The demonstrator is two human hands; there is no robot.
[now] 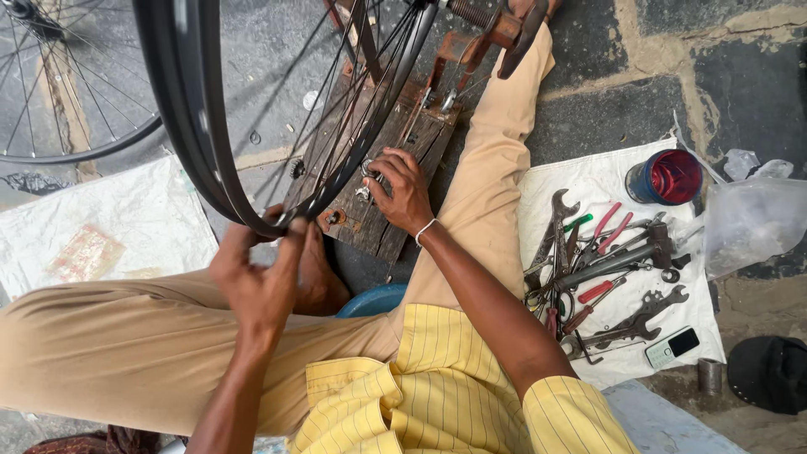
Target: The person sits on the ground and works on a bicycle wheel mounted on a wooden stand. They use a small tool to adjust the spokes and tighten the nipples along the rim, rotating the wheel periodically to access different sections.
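- On the white cloth [109, 219] at the left lies a flat clear packet [84, 252] of orange-brown bits; at the far right sits a crumpled clear plastic bag [752, 223].
- Left hand [256, 282] pinches the black wheel rim [189, 134] at its lowest point, fingers closed around it.
- Right hand [402, 192], wrist bent, curls its fingers on a small metal part [368, 172] at the spokes, above the wooden board [395, 160].
- Red-lined blue tin [666, 177] stands beside the spanners and pliers [601, 269]; its contents cannot be made out.

Bright even daylight, soft shadows, sharp focus, slight wide-angle edge stretch.
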